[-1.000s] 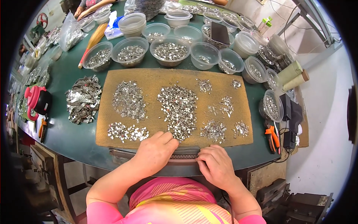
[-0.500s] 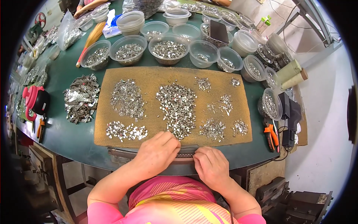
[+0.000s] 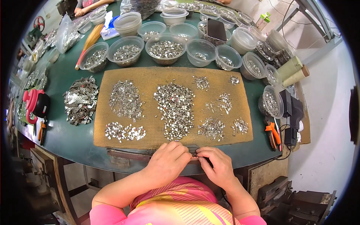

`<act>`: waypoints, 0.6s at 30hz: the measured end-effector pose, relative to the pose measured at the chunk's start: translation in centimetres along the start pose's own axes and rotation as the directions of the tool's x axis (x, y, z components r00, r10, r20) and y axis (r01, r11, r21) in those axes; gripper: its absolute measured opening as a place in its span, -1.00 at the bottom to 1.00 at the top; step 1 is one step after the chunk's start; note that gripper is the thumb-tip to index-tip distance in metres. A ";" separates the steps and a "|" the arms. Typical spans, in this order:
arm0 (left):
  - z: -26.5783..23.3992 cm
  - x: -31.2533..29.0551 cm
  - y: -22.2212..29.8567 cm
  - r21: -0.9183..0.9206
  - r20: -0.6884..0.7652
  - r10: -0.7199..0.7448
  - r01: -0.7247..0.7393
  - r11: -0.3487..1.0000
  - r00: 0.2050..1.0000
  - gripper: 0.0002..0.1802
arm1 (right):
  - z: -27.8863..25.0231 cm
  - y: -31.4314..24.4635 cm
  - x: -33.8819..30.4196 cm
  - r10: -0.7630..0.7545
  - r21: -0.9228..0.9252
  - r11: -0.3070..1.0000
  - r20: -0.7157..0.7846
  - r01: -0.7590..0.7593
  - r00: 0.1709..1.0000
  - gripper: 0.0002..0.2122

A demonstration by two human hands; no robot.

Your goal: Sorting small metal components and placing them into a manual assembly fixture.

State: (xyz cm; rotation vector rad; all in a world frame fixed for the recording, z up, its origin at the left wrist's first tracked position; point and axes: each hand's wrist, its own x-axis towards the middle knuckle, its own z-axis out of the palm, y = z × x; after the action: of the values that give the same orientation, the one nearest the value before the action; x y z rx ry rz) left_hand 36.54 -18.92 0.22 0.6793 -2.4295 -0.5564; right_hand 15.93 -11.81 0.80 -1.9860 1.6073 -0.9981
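Note:
At the table's front edge my left hand (image 3: 169, 162) is closed, its fingertips pinched together over a narrow metal bar (image 3: 129, 154). What those fingers hold is hidden. Close beside it, my right hand (image 3: 216, 167) pinches a short dark strip (image 3: 194, 154), which shows in the gap between both hands; part of something dark also peeks out under the right palm. Just beyond my fingers lies a brown textured mat (image 3: 150, 141) with sorted heaps of tiny metal pieces. The largest heap (image 3: 174, 110) is in the middle, nearest my left hand.
Clear plastic bowls (image 3: 166, 48) of metal bits line the back, with a phone (image 3: 216, 30) resting on one. A pile of linked metal strips (image 3: 80, 100) lies left of the mat. Orange-handled pliers (image 3: 273, 135) lie right, a pink-and-black pot (image 3: 36, 103) far left. Another person's arm (image 3: 90, 6) shows behind.
My hands have come closer together, the left one moving right and slightly nearer to me. The linked strip seen between them before is now mostly covered. My view has shifted slightly.

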 end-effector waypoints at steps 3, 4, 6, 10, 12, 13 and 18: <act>-0.7 0.0 -0.7 -0.118 0.028 0.006 -0.002 0.993 1.000 -0.77 | 0.0 0.1 0.0 -0.015 -0.035 0.999 0.009 0.015 1.000 -0.84; -1.0 0.0 -0.8 -0.117 0.028 0.005 -0.002 0.993 1.000 -0.77 | 0.0 0.2 0.1 -0.022 -0.045 0.999 0.013 0.023 1.000 -0.84; -1.8 -0.1 -1.0 -0.227 -0.009 -0.037 0.033 0.973 0.999 -0.75 | 0.1 0.2 0.3 -0.030 -0.055 0.998 0.018 0.031 0.999 -0.84; -3.6 -1.0 -1.6 -0.147 -0.092 -0.084 0.070 0.987 0.992 -0.75 | 0.3 -0.6 1.2 -0.064 -0.129 0.989 0.026 0.067 0.998 -0.82; -5.0 -2.3 -2.3 -0.022 -0.170 -0.109 0.107 0.994 0.979 -0.74 | 0.7 -1.3 2.0 -0.107 -0.163 0.981 0.024 0.110 0.994 -0.81; -5.5 -3.1 -2.8 0.034 -0.208 -0.106 0.116 0.993 0.972 -0.73 | 0.8 -1.5 2.2 -0.121 -0.220 0.967 0.034 0.126 0.992 -0.80; -7.4 -7.4 -4.3 0.183 -0.310 -0.152 0.215 0.959 0.939 -0.75 | 0.4 -2.4 2.5 -0.137 -0.296 0.942 0.095 0.159 0.986 -0.79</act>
State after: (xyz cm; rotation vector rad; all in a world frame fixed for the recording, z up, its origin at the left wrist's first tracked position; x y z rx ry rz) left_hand 47.82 -19.81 0.68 1.0131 -2.1753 -0.2420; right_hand 18.08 -13.59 2.90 -2.3480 1.6739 -0.7543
